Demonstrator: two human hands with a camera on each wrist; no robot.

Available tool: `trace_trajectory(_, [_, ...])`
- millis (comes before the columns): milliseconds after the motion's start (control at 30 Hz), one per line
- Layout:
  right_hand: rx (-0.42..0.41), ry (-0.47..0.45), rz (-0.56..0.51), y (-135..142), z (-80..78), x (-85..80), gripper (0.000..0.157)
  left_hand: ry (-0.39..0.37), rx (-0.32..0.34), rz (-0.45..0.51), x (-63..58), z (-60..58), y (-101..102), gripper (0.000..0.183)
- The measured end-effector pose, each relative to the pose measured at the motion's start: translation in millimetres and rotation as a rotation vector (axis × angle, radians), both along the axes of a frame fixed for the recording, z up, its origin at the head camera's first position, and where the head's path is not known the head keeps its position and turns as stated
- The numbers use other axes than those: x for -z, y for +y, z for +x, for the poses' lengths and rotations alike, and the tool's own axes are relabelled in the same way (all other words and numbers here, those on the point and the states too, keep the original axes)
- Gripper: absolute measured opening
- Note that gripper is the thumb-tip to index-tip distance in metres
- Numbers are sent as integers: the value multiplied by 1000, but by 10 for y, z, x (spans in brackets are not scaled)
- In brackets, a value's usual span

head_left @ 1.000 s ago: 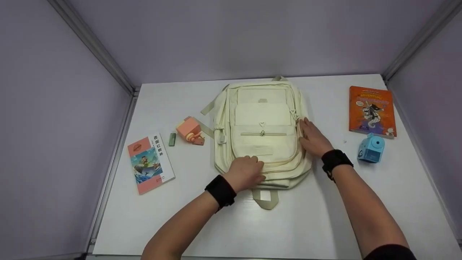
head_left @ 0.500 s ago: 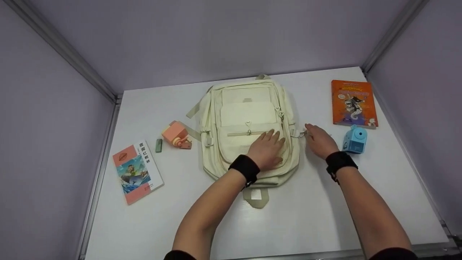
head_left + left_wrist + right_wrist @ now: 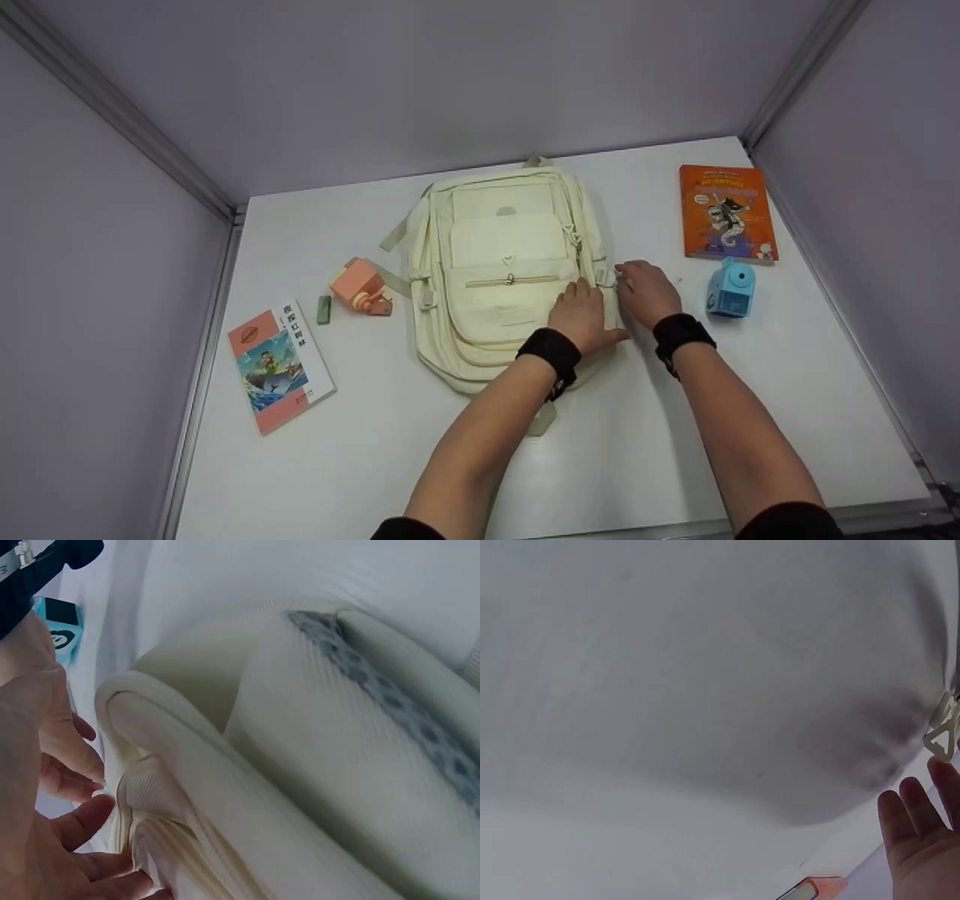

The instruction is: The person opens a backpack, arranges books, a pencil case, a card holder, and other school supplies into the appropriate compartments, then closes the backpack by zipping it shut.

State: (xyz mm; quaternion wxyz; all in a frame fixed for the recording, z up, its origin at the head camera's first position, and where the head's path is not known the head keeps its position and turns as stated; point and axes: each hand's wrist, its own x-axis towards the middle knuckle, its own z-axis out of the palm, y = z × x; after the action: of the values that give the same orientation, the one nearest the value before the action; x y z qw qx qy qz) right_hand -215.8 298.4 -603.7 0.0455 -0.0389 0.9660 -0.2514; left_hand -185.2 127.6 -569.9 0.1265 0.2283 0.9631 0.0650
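Note:
A cream backpack (image 3: pixel 502 238) lies on its back on the table, its front pockets facing up. My left hand (image 3: pixel 581 319) rests on its lower right front with straight fingers, thumb pointing right. In the left wrist view that hand's fingers touch the folded edge of the bag (image 3: pixel 300 735). Beside the bag's right side is my right hand (image 3: pixel 649 294), fingertips at the side strap. The right wrist view shows a triangular zipper pull (image 3: pixel 940 741) at the index fingertip, pinched there with the thumb mostly hidden.
An orange book (image 3: pixel 727 211) and a blue pencil sharpener (image 3: pixel 730 289) are at the right of the white table (image 3: pixel 600 480). At the left lie a pink-and-white book (image 3: pixel 281 365), a green eraser (image 3: pixel 324 309) and a pink pencil sharpener (image 3: pixel 360 286). Grey walls enclose the table.
My left hand went from the bag's bottom edge to its lower right front. My right hand drew a zipper pull outward from the bag's right side, then came back in close.

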Motion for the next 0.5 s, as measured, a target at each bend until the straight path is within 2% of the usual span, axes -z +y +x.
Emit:
trace_trajectory(67, [5,-9,8,-45,-15,14,37,15,-16,-28,6,-4,25,83])
trace_trajectory(200, [18,20,30,-99,-39,41,34,36,-36,-33,-30,-1,30,45])
trace_trajectory(300, [55,57,38,-109,-38,57,28,29,-28,-15,-40,26,30,47])
trace_trajectory(433, [104,84,41,-99,-35,92,23,-14,15,-43,-11,66,44,68])
trace_trajectory(500, [111,103,43,-95,-44,109,22,-35,22,-49,-10,65,43,60])
